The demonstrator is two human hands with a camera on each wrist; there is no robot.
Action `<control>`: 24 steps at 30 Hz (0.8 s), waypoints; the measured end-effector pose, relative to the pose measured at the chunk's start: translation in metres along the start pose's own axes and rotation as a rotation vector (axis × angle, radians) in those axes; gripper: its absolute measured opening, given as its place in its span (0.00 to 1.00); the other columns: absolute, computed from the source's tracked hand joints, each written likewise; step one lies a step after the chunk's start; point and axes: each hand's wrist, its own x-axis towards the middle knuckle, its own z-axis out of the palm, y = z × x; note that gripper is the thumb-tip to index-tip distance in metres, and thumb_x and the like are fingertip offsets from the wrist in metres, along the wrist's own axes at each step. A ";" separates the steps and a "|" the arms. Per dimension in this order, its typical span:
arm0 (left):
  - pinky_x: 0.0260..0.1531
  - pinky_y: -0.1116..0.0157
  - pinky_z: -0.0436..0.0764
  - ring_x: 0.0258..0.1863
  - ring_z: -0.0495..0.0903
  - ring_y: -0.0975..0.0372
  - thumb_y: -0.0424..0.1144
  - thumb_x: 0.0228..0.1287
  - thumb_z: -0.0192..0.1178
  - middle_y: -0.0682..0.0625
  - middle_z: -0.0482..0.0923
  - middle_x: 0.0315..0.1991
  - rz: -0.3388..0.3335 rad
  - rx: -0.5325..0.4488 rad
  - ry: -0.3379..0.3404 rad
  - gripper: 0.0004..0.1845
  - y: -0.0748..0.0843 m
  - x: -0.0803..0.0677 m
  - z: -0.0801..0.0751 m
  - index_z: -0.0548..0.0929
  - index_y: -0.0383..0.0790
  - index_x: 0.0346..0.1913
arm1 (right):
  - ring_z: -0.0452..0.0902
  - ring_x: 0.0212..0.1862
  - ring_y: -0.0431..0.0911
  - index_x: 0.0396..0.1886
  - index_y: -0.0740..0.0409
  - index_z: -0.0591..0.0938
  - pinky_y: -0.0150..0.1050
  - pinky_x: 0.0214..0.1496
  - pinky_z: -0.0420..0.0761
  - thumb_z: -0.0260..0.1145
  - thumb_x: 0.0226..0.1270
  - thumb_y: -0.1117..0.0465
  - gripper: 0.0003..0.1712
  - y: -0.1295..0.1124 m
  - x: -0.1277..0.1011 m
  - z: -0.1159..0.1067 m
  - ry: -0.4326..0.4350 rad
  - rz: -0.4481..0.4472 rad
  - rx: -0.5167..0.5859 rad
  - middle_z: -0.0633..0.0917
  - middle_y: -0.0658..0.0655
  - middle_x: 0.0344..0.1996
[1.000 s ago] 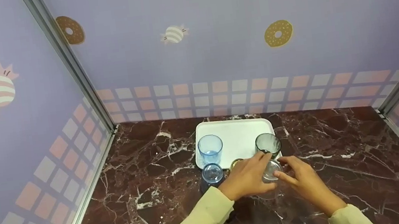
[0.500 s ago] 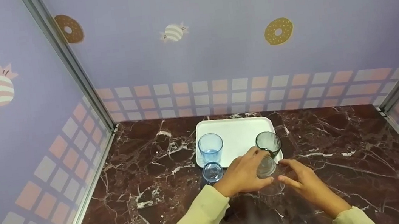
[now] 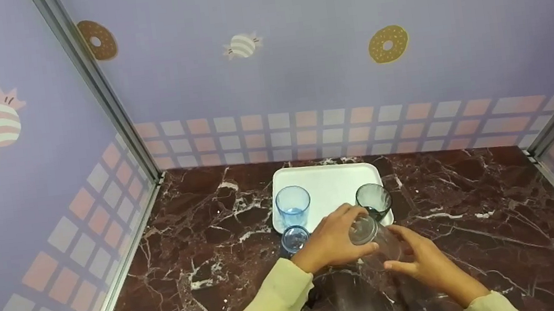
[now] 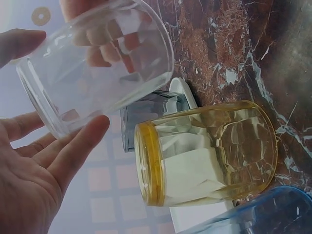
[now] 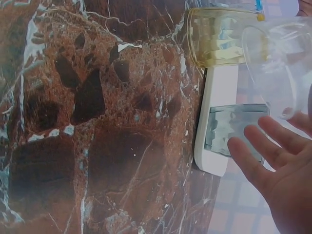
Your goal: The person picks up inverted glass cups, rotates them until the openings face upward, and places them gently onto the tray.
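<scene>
My left hand (image 3: pixel 337 238) grips a clear glass (image 4: pixel 117 63) around its base end. The glass is lifted off the table and tilted, its mouth toward my right hand (image 3: pixel 422 259). That right hand has its thumb and fingers spread beside the glass, and one finger (image 5: pixel 287 114) overlaps the rim in the right wrist view. An upside-down yellow glass (image 4: pixel 204 151) stands on the table below, hidden by my left hand in the head view. Left of it is an upside-down blue glass (image 3: pixel 295 239).
A white tray (image 3: pixel 327 181) lies behind the hands on the dark marbled table (image 3: pixel 214 247). An upright light blue glass (image 3: pixel 293 201) stands at its left side, and an upright grey glass (image 3: pixel 373 196) at its right front. Patterned walls (image 3: pixel 319 66) enclose the table at the back and sides.
The clear glass has risen and tipped, its base shifting left and its mouth swinging toward the right hand. My left hand has moved slightly left with it; the right hand's fingers have spread.
</scene>
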 end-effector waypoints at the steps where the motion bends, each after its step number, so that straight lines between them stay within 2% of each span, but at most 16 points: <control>1: 0.44 0.72 0.78 0.45 0.78 0.66 0.60 0.50 0.68 0.58 0.75 0.52 0.000 -0.005 0.001 0.33 0.000 0.000 0.000 0.74 0.52 0.59 | 0.82 0.48 0.56 0.62 0.68 0.70 0.45 0.45 0.85 0.78 0.48 0.58 0.42 0.000 0.000 0.000 -0.001 0.005 0.001 0.82 0.63 0.50; 7: 0.44 0.72 0.78 0.45 0.76 0.66 0.60 0.50 0.68 0.58 0.75 0.49 -0.022 -0.051 -0.001 0.32 -0.002 0.000 0.000 0.73 0.53 0.56 | 0.83 0.46 0.53 0.63 0.65 0.71 0.43 0.44 0.86 0.80 0.44 0.58 0.45 0.001 0.000 0.001 0.022 0.024 0.020 0.83 0.61 0.50; 13: 0.47 0.71 0.78 0.46 0.76 0.66 0.58 0.49 0.69 0.58 0.75 0.49 -0.023 -0.082 0.001 0.31 -0.005 0.000 0.000 0.72 0.52 0.55 | 0.85 0.41 0.53 0.64 0.62 0.70 0.41 0.41 0.86 0.80 0.44 0.55 0.47 0.002 0.001 0.001 0.003 0.058 0.050 0.83 0.63 0.51; 18: 0.50 0.71 0.78 0.47 0.76 0.66 0.57 0.50 0.69 0.58 0.75 0.49 -0.014 -0.101 0.006 0.30 -0.008 -0.001 0.000 0.72 0.51 0.54 | 0.86 0.42 0.54 0.64 0.61 0.69 0.35 0.41 0.86 0.79 0.45 0.53 0.47 0.000 0.001 0.000 -0.014 0.083 0.086 0.83 0.64 0.50; 24: 0.53 0.70 0.76 0.49 0.76 0.66 0.54 0.50 0.70 0.57 0.77 0.48 -0.005 -0.176 0.015 0.28 -0.013 0.000 0.002 0.73 0.50 0.52 | 0.86 0.44 0.52 0.64 0.58 0.71 0.37 0.44 0.85 0.79 0.45 0.51 0.45 -0.003 0.000 -0.002 -0.002 0.090 0.050 0.85 0.61 0.49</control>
